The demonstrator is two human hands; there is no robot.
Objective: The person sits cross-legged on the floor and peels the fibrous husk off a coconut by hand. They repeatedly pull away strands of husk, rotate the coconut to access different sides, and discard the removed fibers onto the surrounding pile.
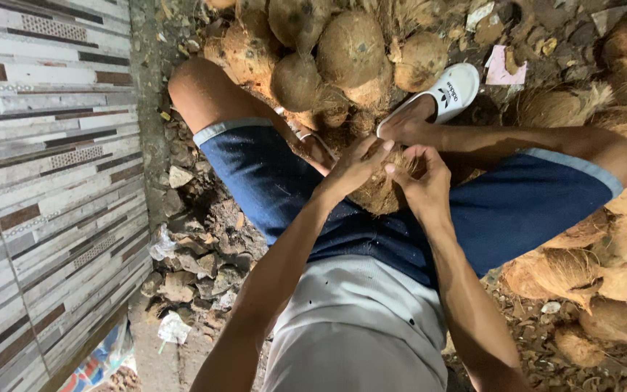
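Note:
I sit with knees apart in blue shorts (277, 181). A brown, fibrous coconut (380, 190) rests between my thighs. My left hand (353, 167) grips its near left side, fingers over the top. My right hand (421, 178) clutches the husk on its right side, fingertips dug into the fibres. Both hands meet on top of the coconut.
A pile of husked coconuts (342, 51) lies ahead of my knees, with a white slipper (450, 91) on my right foot. Torn husk pieces (604, 268) heap up at the right. A striped tiled wall (45, 181) runs along the left, with rubble (190, 254) at its base.

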